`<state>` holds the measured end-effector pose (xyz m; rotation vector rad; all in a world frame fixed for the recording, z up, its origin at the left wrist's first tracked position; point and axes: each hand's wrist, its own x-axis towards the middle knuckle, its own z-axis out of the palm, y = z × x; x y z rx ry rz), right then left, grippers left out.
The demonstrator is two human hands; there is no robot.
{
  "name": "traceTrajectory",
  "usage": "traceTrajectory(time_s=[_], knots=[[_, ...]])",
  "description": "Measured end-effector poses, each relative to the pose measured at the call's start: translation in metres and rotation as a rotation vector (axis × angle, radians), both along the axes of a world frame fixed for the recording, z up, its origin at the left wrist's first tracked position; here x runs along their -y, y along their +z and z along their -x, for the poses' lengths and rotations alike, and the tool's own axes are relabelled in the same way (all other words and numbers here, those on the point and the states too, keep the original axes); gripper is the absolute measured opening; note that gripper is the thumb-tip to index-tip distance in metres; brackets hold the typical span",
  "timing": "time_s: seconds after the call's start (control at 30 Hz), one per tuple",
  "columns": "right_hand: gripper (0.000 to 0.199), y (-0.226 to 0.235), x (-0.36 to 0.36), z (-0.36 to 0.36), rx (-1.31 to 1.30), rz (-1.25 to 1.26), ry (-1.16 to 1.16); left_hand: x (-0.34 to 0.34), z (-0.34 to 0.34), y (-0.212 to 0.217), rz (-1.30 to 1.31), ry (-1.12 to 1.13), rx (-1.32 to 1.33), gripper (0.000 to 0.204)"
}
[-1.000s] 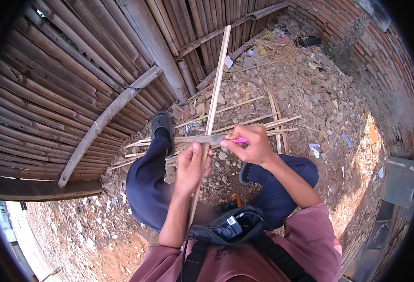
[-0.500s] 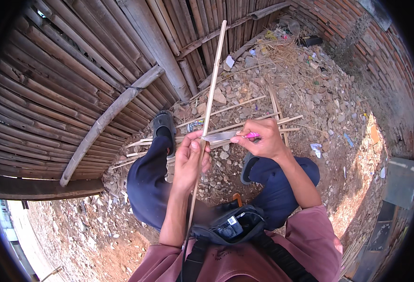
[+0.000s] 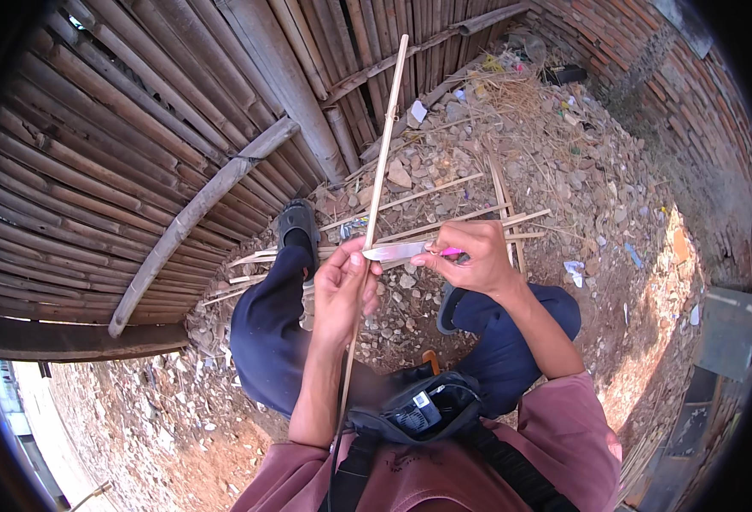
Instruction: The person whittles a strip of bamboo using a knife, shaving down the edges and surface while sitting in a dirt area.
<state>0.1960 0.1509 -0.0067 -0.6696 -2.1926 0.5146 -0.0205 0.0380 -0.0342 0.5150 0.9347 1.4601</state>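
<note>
A long, thin bamboo strip (image 3: 385, 154) stands tilted in front of me, running from my lap up past the rubble. My left hand (image 3: 342, 280) is closed round it at mid-length, the thumb upward along it. My right hand (image 3: 471, 256) grips a knife by its pink handle. The knife's blade (image 3: 394, 252) points left, its tip at the strip just by my left thumb and fingers. A small curl or node stands out on the upper part of the strip. Most of the handle is hidden in my right fist.
Several cut bamboo strips (image 3: 427, 227) lie crossed on the stony ground beyond my hands. A bamboo wall (image 3: 137, 171) curves along the left, a brick wall (image 3: 691, 94) along the right. My shoes (image 3: 297, 229) flank the work, and an open black bag (image 3: 423, 410) sits at my waist.
The knife and my right hand have shifted slightly, and the blade now shows its flat side more. The strip leans a touch further left; both hands keep their holds.
</note>
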Motion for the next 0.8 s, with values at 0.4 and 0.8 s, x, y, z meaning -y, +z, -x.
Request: traceTrajectory(time_s=[0.4,0.8], knots=[[0.032,0.006,0.01,0.006,0.005,0.023,-0.049,0.003,0.002,0.006,-0.063,-0.001,-0.096,0.039],[0.032,0.006,0.016,0.01,-0.013,0.042,-0.069,0.006,-0.007,0.004,-0.047,0.096,-0.34,0.035]])
